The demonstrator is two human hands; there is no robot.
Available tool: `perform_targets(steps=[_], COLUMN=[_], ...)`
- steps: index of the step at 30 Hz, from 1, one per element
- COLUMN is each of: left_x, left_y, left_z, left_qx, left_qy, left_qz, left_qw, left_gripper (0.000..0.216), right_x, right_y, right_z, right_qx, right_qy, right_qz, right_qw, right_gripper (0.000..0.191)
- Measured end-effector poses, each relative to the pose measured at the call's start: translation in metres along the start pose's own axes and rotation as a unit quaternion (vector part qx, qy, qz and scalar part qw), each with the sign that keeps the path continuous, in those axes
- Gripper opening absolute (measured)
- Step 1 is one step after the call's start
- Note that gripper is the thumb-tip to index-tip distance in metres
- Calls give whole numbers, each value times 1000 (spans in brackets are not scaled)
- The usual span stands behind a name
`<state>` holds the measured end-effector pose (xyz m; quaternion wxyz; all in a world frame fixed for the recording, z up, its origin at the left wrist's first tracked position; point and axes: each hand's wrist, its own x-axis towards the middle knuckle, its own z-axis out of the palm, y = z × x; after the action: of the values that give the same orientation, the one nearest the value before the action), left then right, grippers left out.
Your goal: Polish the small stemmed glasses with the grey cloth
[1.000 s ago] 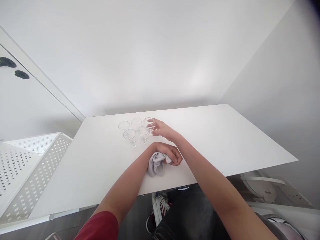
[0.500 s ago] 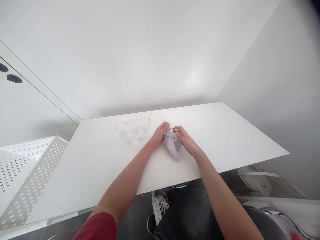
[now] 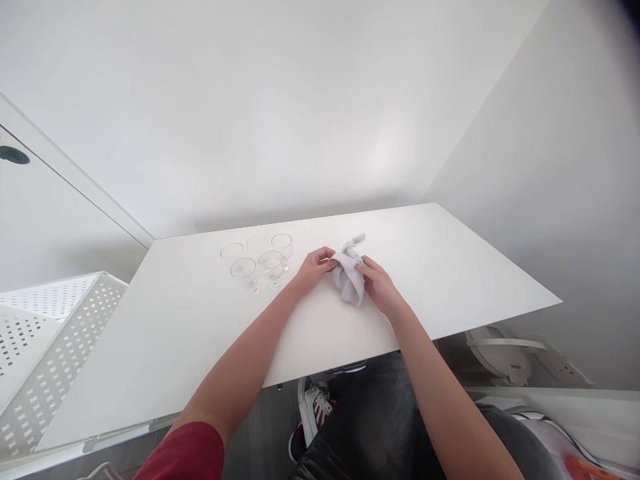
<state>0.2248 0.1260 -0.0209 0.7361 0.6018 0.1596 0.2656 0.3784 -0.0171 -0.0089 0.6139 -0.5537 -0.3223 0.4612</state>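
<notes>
Across the pinched cloth (image 3: 351,285), left hand (image 3: 313,268) faces right hand (image 3: 381,287)

Plain white tabletop (image 3: 465,273), pretty roomy. Five clear stemmed glasses (image 3: 271,262) standing on it, a bit left of middle, rims up, bunched kinda close: three in back row, two up front.
</notes>
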Motion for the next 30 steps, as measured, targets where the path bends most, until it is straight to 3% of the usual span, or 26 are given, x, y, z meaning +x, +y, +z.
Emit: perform_targets(steps=[6,9,12,14,17,21,25,27,30], left_x=[-1,-1,0,0,-2,-8,-10,-10,-9], left_y=[5,6,6,5,4,8,13,15,14], left_z=[2,3,4,5,5,7,11,11,9], left_qx=[-14,1,2,-2,-2,19,41,36,-18], left_qy=[-10,3,-1,6,6,-97,-189,-170,-84], left_qz=[20,33,40,29,7,12,1,-16,-28], left_qw=[1000,999,999,1000,1000,995,981,985,996], left_gripper=[26,20,18,23,31,50,49,44,40], right_x=[7,3,-1,-3,-6,-12,-16,-17,-21], right_y=[21,21,18,16,11,0,-11,-14,-16], right_z=[2,7,8,8,8,10,3,-5,-21], right_qx=[-107,-243,-302,-265,-117,66,67,45,21], right_qy=[88,101,115,121,101,58,65,70,85], right_qz=[-85,-167,-219,-195,-109,-35,-20,-17,-12], right_qw=[987,950,921,936,982,995,995,996,996], right_gripper=[50,68,31,29,33,36,41,40,33])
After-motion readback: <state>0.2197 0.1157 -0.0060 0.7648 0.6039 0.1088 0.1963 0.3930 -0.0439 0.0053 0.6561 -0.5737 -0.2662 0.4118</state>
